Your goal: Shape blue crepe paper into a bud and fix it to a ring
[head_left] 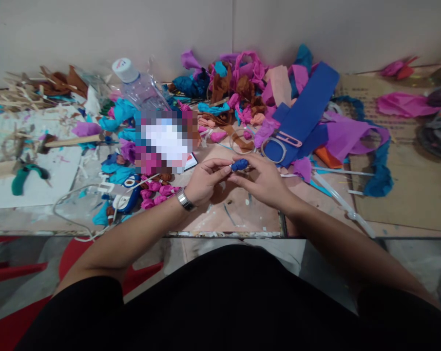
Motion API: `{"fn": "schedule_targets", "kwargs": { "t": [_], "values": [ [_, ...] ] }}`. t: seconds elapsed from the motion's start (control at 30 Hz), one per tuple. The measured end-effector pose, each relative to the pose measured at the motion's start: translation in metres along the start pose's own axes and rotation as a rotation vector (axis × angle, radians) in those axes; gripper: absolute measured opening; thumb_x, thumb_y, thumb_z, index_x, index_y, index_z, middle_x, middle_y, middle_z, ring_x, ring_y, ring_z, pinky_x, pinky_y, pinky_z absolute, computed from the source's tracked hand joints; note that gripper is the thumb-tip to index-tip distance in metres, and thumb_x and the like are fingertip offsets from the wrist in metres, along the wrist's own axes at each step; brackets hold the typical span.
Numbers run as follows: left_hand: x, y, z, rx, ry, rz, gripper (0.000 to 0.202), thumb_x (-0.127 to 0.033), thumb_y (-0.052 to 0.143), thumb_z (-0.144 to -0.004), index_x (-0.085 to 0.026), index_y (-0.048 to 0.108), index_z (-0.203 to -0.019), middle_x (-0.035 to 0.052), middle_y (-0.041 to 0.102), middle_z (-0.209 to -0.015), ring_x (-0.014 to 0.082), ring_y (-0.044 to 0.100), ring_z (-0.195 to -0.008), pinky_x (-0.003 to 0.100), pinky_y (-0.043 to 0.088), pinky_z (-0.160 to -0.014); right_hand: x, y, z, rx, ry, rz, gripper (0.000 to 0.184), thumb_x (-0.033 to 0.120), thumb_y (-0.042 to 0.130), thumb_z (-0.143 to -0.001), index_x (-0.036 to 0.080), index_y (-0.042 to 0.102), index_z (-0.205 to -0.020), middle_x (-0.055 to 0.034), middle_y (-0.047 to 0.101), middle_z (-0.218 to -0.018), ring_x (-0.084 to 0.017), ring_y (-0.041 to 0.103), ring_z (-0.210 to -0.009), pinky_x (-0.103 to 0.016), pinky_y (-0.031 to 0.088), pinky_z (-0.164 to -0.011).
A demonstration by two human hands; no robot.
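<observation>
Both hands meet over the middle of the worktable and pinch a small rolled piece of dark blue crepe paper (239, 165). My left hand (205, 179), with a metal watch on its wrist, closes its fingers on the roll's left end. From the right, my right hand (262, 179) grips the same roll with curled fingers. Small pink paper rosebuds (155, 191) lie just left of my left wrist.
Heaps of pink, purple, brown and blue crepe paper (242, 83) cover the back of the table. A blue paper strip with a wire ring (273, 150) lies right of the hands. A plastic bottle (140, 87), wooden sticks (72, 141), green-handled pliers (25, 176) and a white cable (74, 195) sit left.
</observation>
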State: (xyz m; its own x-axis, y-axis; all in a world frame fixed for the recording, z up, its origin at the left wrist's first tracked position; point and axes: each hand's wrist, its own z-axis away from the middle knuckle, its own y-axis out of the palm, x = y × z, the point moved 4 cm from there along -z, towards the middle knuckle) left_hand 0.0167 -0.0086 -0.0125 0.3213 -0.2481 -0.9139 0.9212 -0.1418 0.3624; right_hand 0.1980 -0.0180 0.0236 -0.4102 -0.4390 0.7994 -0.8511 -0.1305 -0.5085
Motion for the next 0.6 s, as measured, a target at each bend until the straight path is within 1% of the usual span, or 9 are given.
{"fn": "schedule_targets", "kwargs": {
  "t": [0.13, 0.3, 0.47, 0.6],
  "values": [
    [-0.0025, 0.0049, 0.0024, 0.002, 0.002, 0.006, 0.044, -0.044, 0.104, -0.062, -0.018, 0.083, -0.091, 0.0037, 0.082, -0.087, 0.0115, 0.071, -0.071, 0.023, 0.058, -0.070, -0.0030, 0.0028, 0.0004, -0.038, 0.033, -0.052, 0.030, 0.034, 0.082, -0.092, 0.025, 0.078, -0.120, -0.0069, 0.081, -0.122, -0.028, 0.075, -0.115, -0.042, 0.056, -0.102],
    [-0.0003, 0.0040, 0.0018, 0.018, 0.002, -0.016, 0.046, -0.047, 0.103, -0.062, -0.018, 0.082, -0.091, 0.0040, 0.081, -0.082, 0.0142, 0.073, -0.073, 0.026, 0.060, -0.072, 0.0024, 0.0000, 0.0005, -0.079, 0.081, -0.083, 0.020, 0.030, 0.084, -0.089, 0.024, 0.081, -0.108, -0.0057, 0.083, -0.108, -0.026, 0.076, -0.101, -0.038, 0.056, -0.092],
    [0.0036, 0.0002, 0.0008, 0.025, 0.032, -0.053, 0.047, -0.047, 0.102, -0.065, -0.016, 0.080, -0.093, 0.0057, 0.082, -0.085, 0.0153, 0.075, -0.073, 0.029, 0.062, -0.074, 0.0035, -0.0018, 0.0012, -0.083, 0.109, -0.073, 0.012, 0.031, 0.082, -0.091, 0.021, 0.084, -0.098, -0.0045, 0.083, -0.095, -0.022, 0.074, -0.087, -0.033, 0.054, -0.079],
    [0.0014, -0.0007, 0.0013, 0.024, 0.097, -0.151, 0.047, -0.049, 0.099, -0.069, -0.016, 0.080, -0.097, 0.0081, 0.082, -0.092, 0.0182, 0.078, -0.080, 0.031, 0.063, -0.078, 0.0033, -0.0031, 0.0006, -0.076, 0.161, -0.097, 0.012, 0.033, 0.080, -0.092, 0.021, 0.084, -0.092, -0.0030, 0.083, -0.092, -0.021, 0.074, -0.084, -0.031, 0.054, -0.077]
  ]
}}
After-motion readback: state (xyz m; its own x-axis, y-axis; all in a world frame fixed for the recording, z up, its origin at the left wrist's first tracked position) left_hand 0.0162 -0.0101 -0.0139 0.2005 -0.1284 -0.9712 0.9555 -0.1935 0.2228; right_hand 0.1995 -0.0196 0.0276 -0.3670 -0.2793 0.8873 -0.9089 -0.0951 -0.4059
